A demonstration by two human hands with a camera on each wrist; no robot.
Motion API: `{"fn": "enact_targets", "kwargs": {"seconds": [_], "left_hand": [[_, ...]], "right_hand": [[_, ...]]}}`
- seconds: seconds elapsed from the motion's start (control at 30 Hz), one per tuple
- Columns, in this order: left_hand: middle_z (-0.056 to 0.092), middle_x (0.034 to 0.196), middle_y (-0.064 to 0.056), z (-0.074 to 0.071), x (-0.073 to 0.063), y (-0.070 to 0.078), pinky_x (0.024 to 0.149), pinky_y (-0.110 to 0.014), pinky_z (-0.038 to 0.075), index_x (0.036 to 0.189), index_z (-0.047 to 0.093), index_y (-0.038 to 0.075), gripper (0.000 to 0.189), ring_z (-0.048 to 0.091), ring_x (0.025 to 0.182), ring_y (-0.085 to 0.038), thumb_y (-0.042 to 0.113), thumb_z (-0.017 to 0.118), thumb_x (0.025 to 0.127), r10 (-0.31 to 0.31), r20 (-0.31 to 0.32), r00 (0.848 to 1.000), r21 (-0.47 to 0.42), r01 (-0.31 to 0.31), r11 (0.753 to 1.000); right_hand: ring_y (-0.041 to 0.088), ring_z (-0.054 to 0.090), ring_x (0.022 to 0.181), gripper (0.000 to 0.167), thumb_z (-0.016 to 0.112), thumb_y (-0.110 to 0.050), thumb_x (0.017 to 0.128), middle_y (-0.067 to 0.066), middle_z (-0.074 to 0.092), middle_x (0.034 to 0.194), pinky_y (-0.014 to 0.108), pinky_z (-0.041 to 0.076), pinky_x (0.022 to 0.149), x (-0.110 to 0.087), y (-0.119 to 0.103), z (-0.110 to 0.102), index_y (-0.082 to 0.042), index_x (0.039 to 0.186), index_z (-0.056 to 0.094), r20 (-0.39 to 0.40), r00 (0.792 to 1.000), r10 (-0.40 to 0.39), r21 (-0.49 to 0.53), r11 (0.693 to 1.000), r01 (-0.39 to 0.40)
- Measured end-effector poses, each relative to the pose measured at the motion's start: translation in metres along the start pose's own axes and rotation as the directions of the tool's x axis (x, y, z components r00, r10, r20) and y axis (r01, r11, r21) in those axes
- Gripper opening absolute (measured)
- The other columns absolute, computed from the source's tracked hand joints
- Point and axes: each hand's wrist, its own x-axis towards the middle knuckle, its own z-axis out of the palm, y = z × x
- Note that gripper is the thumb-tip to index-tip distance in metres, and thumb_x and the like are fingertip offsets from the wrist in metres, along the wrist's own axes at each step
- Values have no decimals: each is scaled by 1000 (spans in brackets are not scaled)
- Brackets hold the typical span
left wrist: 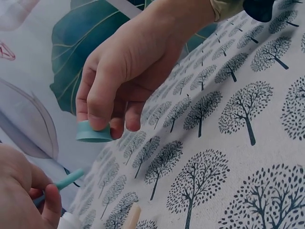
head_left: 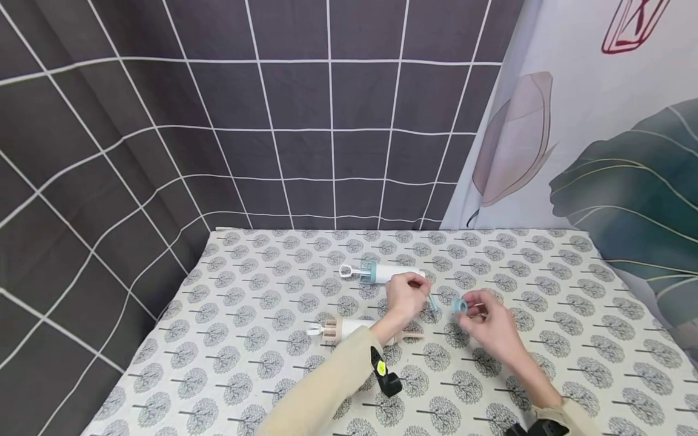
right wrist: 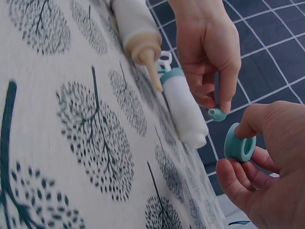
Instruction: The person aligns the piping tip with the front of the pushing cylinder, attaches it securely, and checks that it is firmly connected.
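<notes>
My left hand [head_left: 405,298] pinches a slim teal nozzle [head_left: 433,302] that points down, held above the tablecloth. Facing it from the right, my right hand [head_left: 493,324] holds a teal ring-shaped cap [head_left: 460,306] between thumb and fingers; its round opening shows in the right wrist view. Nozzle and cap are apart. Just behind the left hand lies a white syringe-like tube [head_left: 384,273] with a teal collar and a white loop handle; its white tip [right wrist: 195,141] is bare. A second tube [head_left: 349,329], white and beige, lies partly hidden under the left forearm, with a beige nozzle [right wrist: 151,71] fitted.
A tree-patterned cloth [head_left: 229,357] covers the table. Behind and to the left hangs a dark grey curtain [head_left: 294,97] with white grid lines; a white leaf-print curtain [head_left: 578,145] hangs at the right.
</notes>
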Motion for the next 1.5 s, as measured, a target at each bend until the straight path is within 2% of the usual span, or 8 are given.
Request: {"fn": "enact_targets", "kwargs": {"seconds": [0.2, 0.6, 0.83, 1.1, 1.4, 1.5], "left_hand": [[65, 69, 7, -1, -1, 3, 59, -21, 51, 81, 74, 9, 9, 58, 61, -7, 1, 78, 82, -27, -28, 999, -62, 25, 998], [66, 71, 6, -6, -6, 6, 58, -20, 52, 80, 74, 9, 10, 60, 62, -6, 0, 77, 82, 5, -55, 998, -130, -12, 991], [68, 72, 4, -10, -11, 9, 59, -20, 53, 82, 74, 6, 8, 61, 63, -7, -2, 76, 82, 5, -61, 998, -180, -16, 984], [67, 72, 5, -14, -18, 10, 58, -22, 53, 86, 74, 4, 6, 62, 64, -8, -2, 75, 83, -8, -76, 997, -230, -10, 973], [67, 74, 6, -17, -25, 9, 58, -22, 53, 86, 74, 6, 7, 61, 65, -8, 0, 76, 83, -10, -81, 997, -230, -9, 973], [68, 74, 6, -18, -27, 9, 59, -21, 53, 86, 75, 6, 7, 62, 66, -7, -1, 76, 83, 3, -79, 997, -225, -21, 974]], "right_hand": [[24, 63, 85, 39, 72, 1, 85, 19, 64, 101, 25, 56, 69, -5, -4, 4, 8, 118, 53, -6, 1000, 10, 59, 998, -10], [19, 67, 84, 41, 72, 4, 84, 21, 63, 106, 25, 57, 72, -10, -16, 17, 6, 119, 52, -37, 998, 49, 168, 985, -42], [20, 67, 84, 38, 71, 8, 84, 22, 63, 104, 23, 56, 74, -11, -22, 26, 9, 117, 52, -65, 997, 28, 209, 978, -14], [13, 68, 81, 38, 69, 8, 85, 23, 63, 106, 24, 57, 73, -13, -28, 33, 9, 119, 51, -72, 996, 44, 272, 962, -23], [22, 69, 86, 38, 68, 13, 83, 25, 61, 106, 24, 56, 77, -12, -30, 41, 10, 117, 51, -88, 996, 14, 363, 932, 19], [21, 69, 84, 38, 67, 15, 83, 24, 60, 105, 25, 57, 76, -12, -31, 42, 11, 117, 50, -87, 996, 22, 383, 924, 13]]}}
